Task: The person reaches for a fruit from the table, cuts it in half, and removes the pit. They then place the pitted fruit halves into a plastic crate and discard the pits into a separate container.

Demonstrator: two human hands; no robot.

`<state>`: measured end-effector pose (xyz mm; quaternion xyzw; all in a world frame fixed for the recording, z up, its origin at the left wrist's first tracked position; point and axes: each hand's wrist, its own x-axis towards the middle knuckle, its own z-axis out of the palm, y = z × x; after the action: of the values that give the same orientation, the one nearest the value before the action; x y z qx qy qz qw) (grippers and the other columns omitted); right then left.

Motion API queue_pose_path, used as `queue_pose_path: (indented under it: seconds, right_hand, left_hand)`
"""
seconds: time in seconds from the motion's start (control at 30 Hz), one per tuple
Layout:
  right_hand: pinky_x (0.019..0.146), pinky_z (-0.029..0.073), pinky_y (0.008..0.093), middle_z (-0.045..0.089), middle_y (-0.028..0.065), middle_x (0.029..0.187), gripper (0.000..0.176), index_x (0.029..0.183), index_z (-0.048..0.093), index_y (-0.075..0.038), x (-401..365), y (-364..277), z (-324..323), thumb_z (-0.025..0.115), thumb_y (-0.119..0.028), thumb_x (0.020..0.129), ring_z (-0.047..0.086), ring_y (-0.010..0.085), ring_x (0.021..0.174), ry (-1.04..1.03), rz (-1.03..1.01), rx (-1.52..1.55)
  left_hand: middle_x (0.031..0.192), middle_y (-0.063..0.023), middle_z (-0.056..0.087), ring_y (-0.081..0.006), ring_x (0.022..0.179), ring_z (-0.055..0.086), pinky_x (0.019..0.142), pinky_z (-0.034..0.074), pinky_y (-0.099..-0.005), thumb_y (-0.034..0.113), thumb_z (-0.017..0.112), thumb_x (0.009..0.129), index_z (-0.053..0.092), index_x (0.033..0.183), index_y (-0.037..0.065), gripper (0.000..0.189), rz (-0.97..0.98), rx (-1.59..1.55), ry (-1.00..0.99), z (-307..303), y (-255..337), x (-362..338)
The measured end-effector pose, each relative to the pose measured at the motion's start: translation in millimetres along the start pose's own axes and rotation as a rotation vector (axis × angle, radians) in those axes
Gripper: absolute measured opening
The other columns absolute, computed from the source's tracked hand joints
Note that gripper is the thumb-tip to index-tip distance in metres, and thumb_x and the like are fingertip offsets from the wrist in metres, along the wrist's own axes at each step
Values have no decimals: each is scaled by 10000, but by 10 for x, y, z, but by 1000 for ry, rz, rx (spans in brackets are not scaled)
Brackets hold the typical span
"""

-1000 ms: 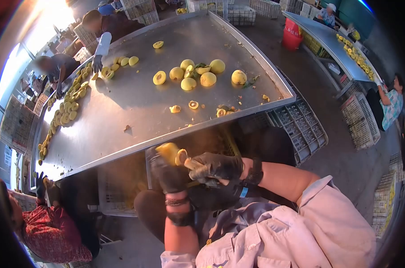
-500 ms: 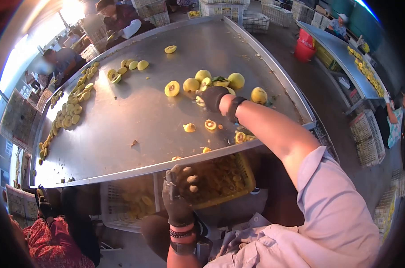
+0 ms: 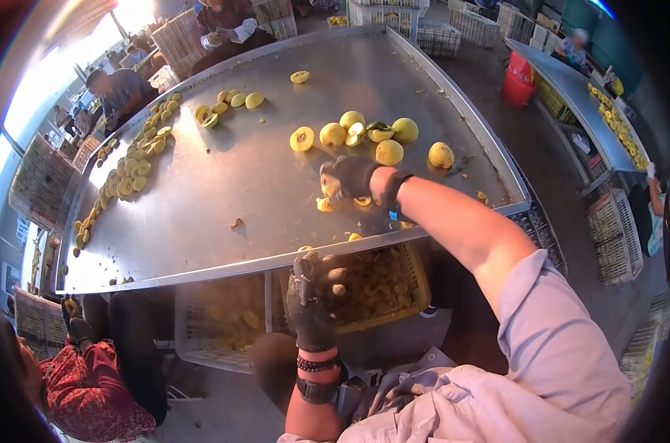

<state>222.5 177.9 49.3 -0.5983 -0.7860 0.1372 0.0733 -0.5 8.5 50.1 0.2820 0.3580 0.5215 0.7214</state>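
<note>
My right hand (image 3: 347, 177), in a dark glove, is over the metal table with its fingers curled around a piece of yellow, peach-like fruit, mostly hidden. Under and beside it lie a yellow scrap (image 3: 324, 204) and a cut half (image 3: 362, 200). Just beyond are whole yellow fruits (image 3: 389, 152) and a cut half facing up (image 3: 302, 139). My left hand (image 3: 313, 306), gloved with bare fingertips, is below the table's near edge, palm up and fingers curled. A narrow grey object (image 3: 300, 270) shows along its thumb; I cannot tell what it is.
The metal table (image 3: 224, 192) has a raised rim. Many fruit halves (image 3: 132, 166) line its left side. Below the near edge stand a yellow crate (image 3: 421, 284) of fruit pieces and a white crate (image 3: 187, 325). Several people work around; a red bucket (image 3: 519, 80) stands back right.
My right hand has drawn back from the fruit cluster toward the near edge, with a yellow piece at its fingers. My left hand stays below the edge. The whole view has shifted slightly.
</note>
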Motion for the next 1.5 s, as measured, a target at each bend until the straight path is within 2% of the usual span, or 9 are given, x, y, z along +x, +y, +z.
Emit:
queue_pose_path:
  seconds: [0.07, 0.37, 0.47, 0.63, 0.7, 0.8, 0.9, 1.2, 1.5]
  right_hand:
    - [721, 485, 340, 629, 104, 949, 552, 1202, 538, -166, 57, -88, 95, 754, -253, 702, 621, 214, 849, -62, 13, -166]
    - [459, 389, 234, 555, 16, 725, 169, 953, 585, -69, -935, -792, -471, 587, -227, 893, 500, 72, 521, -329, 3, 1415]
    - [530, 452, 303, 607, 38, 745, 279, 1062, 587, -44, -1223, -1059, -407, 574, -278, 910, 576, 141, 605, -271, -26, 1142]
    - [653, 495, 430, 652, 183, 830, 342, 1099, 564, -44, -1422, -1008, 1, 603, -287, 861, 641, 350, 768, 451, -181, 375]
    - [664, 495, 437, 639, 222, 864, 345, 1095, 561, -49, -1627, -1146, 39, 606, -284, 846, 631, 377, 802, 562, -200, 286]
    - [643, 499, 437, 646, 211, 832, 329, 1066, 561, -25, -1766, -1202, 347, 591, -262, 840, 635, 369, 746, 529, -164, 403]
    - [639, 502, 437, 646, 212, 824, 335, 1071, 557, -14, -1839, -1298, 335, 587, -246, 831, 636, 366, 740, 470, -94, 287]
    - [667, 502, 443, 646, 219, 822, 341, 1073, 539, 24, -1861, -1440, 310, 567, -163, 789, 637, 372, 767, 302, 56, 290]
    - [734, 482, 441, 624, 256, 866, 339, 1008, 530, 49, -1894, -1292, 251, 618, -137, 739, 606, 405, 877, 144, -96, 443]
  left_hand:
    - [1033, -130, 635, -180, 827, 634, 613, 492, -250, 406, 454, 965, 521, 1172, 21, 442, -10, 16, 8, 8, 0, -12]
    - [1171, -156, 572, -224, 1006, 594, 863, 480, -336, 384, 447, 972, 486, 1238, 19, 453, 155, -106, -45, 85, 26, 2]
    - [1155, -133, 569, -224, 1039, 573, 916, 476, -359, 320, 459, 975, 498, 1210, 13, 389, 303, 174, -162, 24, -151, 89]
    - [1039, -87, 568, -182, 992, 565, 834, 521, -309, 230, 569, 924, 521, 1135, 21, 301, 519, 612, -38, -16, -143, -10]
    - [1052, -89, 562, -171, 988, 562, 833, 516, -302, 206, 588, 912, 517, 1158, 21, 315, 107, -28, 30, 81, -39, -81]
    - [1064, -98, 558, -163, 973, 561, 813, 511, -292, 143, 580, 911, 492, 1204, 13, 331, 188, -244, -113, 107, -36, -132]
    - [1082, -105, 550, -174, 972, 562, 811, 502, -285, 88, 563, 908, 458, 1250, 6, 367, 660, 516, -83, 128, -128, -178]
    - [1200, -204, 500, -323, 1084, 520, 939, 435, -392, -6, 560, 844, 331, 1366, -39, 571, 1200, 1194, 17, -56, -297, -15]
    - [1175, -205, 517, -307, 1032, 550, 902, 450, -365, 95, 545, 903, 381, 1320, -45, 469, 1174, 1379, 58, -109, -355, -36]
